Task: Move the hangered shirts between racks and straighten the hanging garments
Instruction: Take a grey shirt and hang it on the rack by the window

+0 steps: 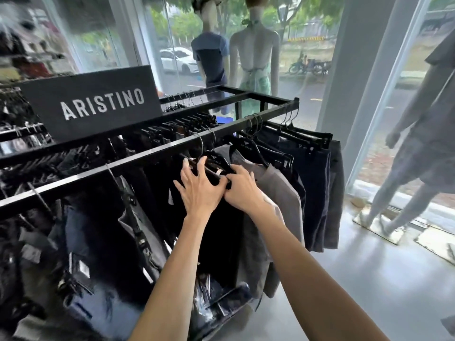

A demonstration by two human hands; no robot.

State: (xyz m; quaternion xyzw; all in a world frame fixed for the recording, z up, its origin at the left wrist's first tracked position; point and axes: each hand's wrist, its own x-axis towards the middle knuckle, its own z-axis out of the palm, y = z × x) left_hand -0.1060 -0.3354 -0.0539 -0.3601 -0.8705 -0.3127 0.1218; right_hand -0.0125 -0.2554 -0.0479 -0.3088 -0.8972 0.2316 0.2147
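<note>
Gripping a black hanger (216,166) on the rack (138,156), left hand (197,190) fingers spread wide; right hand (242,190), at 3 o'clock, pinches the same hanger

I see a black hanger (216,163) with white lettering hooked on the black rack rail (152,153), tilted, carrying a black garment (221,232) that hangs straight down. Just beside it to the right hangs a grey garment (278,193) on its own black hanger (246,146), then dark navy pieces (315,183) on clip hangers, packed close together toward the rail's end.
</note>
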